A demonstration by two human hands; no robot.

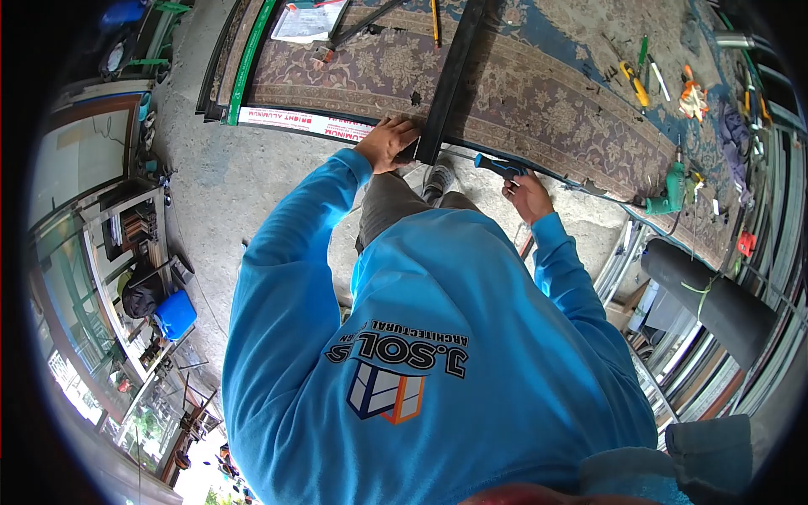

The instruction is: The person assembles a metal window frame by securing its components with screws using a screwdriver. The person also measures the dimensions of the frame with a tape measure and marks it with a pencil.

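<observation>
My left hand [389,143] is closed at the near end of a black metal bar [454,71], its fingers curled against the bar's left side. In my right hand [529,197] is a screwdriver [500,166] with a blue and black handle. Its shaft points left at the bar's end; whether the tip touches a screw is too small to tell. To the left of the bar, a rail with white and red printed film [307,123] runs along the table's near edge. A green-taped black profile [251,63] meets it at the left corner.
A patterned carpet [539,93] covers the table. On it lie a notepad [308,21], a pencil [436,23], a yellow-handled tool [634,82] and a green power drill [669,190]. Metal lengths [778,202] and a dark roll [711,299] are at the right. Framed panels [88,147] stand left.
</observation>
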